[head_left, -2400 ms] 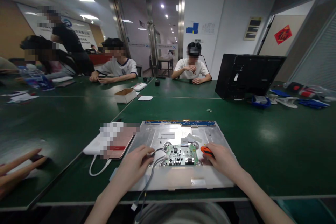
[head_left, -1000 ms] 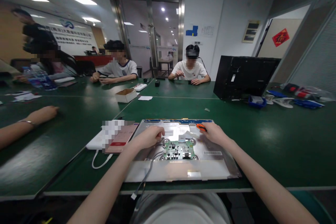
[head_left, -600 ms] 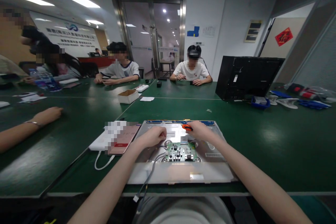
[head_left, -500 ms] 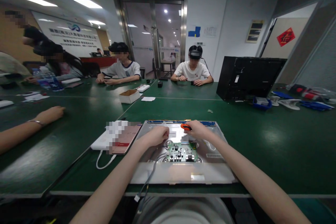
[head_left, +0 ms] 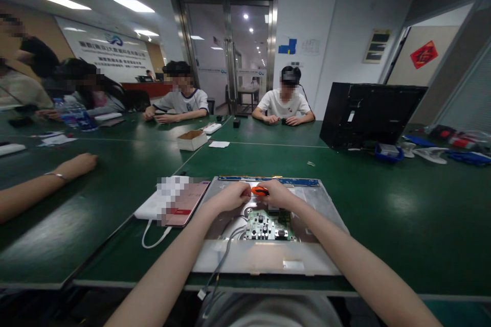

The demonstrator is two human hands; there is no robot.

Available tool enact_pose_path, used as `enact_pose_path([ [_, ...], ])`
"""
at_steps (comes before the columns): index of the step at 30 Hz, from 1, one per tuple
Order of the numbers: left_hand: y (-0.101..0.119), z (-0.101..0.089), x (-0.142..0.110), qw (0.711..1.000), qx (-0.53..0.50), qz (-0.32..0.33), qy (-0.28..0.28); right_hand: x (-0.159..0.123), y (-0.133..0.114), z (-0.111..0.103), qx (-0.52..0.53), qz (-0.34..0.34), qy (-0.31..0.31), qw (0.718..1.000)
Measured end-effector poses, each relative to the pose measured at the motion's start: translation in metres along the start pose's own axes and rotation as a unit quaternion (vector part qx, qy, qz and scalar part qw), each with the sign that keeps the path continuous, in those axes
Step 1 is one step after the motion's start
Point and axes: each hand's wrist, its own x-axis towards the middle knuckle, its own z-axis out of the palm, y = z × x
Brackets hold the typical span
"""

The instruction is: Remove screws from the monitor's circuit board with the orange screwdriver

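A screwdriver with an orange-and-black handle (head_left: 260,191) lies sideways in my right hand (head_left: 276,194), whose fingers are closed around it; its shaft is not visible. Close by on the left, my left hand (head_left: 238,196) has its fingers curled together near the handle's left end. What these fingers hold, if anything, is hidden. Both hands are over the far half of a flat silver display panel (head_left: 245,258). On the panel sits a green circuit board (head_left: 264,226), nearer to me than the hands. Grey cables (head_left: 226,250) run from the board over the panel's front edge.
Left of the panel lie a white device (head_left: 148,207) with a cable and a pinkish phone (head_left: 195,199). A co-worker's arm (head_left: 74,166) rests farther left. Beyond are an open box (head_left: 192,141), a black monitor housing (head_left: 368,115), a blue tray (head_left: 388,152) and seated people.
My right hand has moved left with the screwdriver, bringing the handle up beside my left hand. My left hand has shifted slightly right. The whole view has turned a little.
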Motion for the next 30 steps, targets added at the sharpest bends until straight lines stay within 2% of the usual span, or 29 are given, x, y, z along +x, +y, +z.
enact_pose_path([
  [6, -0.003, 0.001, -0.005, 1.0, -0.025, 0.009, 0.011, -0.026, 0.005, -0.021, -0.002, -0.014, 0.022, 1.0],
  [12, -0.001, 0.004, -0.005, 0.999, -0.017, 0.005, 0.028, -0.062, -0.021, -0.019, 0.006, -0.079, -0.025, 0.997],
  [16, 0.0, 0.005, -0.005, 0.999, -0.012, 0.003, 0.032, -0.08, -0.04, -0.017, -0.046, -0.138, -0.05, 0.988],
  [21, 0.002, 0.004, -0.006, 0.999, -0.007, 0.003, 0.035, -0.086, -0.058, -0.021, -0.137, -0.122, -0.078, 0.98],
  [25, 0.004, 0.004, -0.007, 0.999, -0.005, 0.0, 0.035, -0.089, -0.066, -0.024, -0.198, -0.144, -0.093, 0.965],
  [30, 0.004, 0.004, -0.006, 0.999, -0.004, -0.006, 0.033, -0.092, -0.067, -0.027, -0.231, -0.151, -0.073, 0.958],
])
